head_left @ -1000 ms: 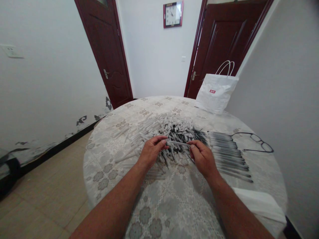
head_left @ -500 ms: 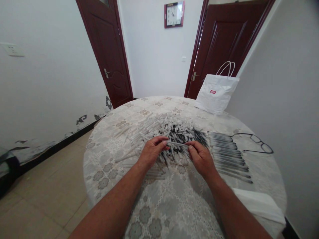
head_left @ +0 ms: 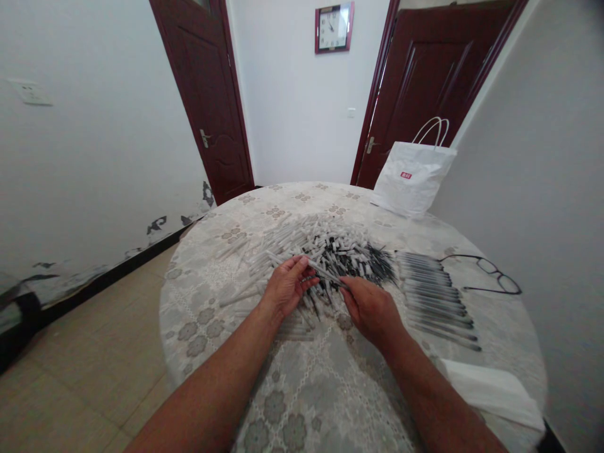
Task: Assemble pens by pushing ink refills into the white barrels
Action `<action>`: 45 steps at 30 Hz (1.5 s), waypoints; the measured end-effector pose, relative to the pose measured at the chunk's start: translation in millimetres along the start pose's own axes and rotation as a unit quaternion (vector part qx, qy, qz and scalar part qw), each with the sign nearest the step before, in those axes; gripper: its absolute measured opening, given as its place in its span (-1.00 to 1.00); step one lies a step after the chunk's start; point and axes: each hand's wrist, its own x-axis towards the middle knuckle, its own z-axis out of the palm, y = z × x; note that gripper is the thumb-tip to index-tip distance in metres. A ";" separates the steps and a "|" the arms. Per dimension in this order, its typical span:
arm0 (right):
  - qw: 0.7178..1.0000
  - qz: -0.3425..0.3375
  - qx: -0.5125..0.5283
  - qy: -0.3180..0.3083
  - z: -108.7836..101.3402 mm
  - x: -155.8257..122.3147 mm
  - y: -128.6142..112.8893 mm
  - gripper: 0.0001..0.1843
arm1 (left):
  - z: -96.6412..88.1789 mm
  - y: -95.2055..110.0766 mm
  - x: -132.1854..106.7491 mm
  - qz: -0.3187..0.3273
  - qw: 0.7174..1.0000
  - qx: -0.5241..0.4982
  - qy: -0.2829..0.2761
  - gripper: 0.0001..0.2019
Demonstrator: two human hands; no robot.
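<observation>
A round table point(head_left: 330, 390) with a floral lace cloth carries a heap of loose pen parts point(head_left: 325, 242), pale barrels and dark pieces mixed. My left hand point(head_left: 287, 286) and my right hand point(head_left: 370, 308) are over the near edge of the heap. Between them they pinch one thin pen point(head_left: 325, 272), the left fingers on its far end and the right fingers on its near end. A neat row of finished pens point(head_left: 434, 292) lies to the right of my right hand.
Black-framed glasses point(head_left: 495, 274) rest at the table's right edge. A white paper bag point(head_left: 413, 179) stands at the back right. A folded white cloth point(head_left: 495, 393) lies at the near right. Two dark red doors and a wall clock point(head_left: 333, 27) are behind.
My right hand has moved left and nearer, closing in toward the left hand. The pen between them has tilted from level to slanting. The view shifted slightly.
</observation>
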 end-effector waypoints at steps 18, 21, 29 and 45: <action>0.990 0.070 0.120 -0.019 -5.7 2.7 -10.2 -0.76 | -1.1 -10.3 4.1 0.036 0.998 0.058 -0.016 -0.70; 0.952 0.185 0.232 -0.074 -5.3 4.5 -8.9 -0.77 | 0.7 -10.1 3.3 0.042 0.997 0.060 -0.024 -0.69; 0.953 0.179 0.224 -0.095 -11.5 10.9 -9.1 -0.83 | 7.7 -12.2 -4.8 0.046 0.989 0.134 -0.041 -0.67; 0.962 0.209 -0.025 -0.172 -129.5 -25.9 72.5 -0.79 | 17.6 -1.8 -19.1 0.094 0.893 0.425 -0.110 -0.70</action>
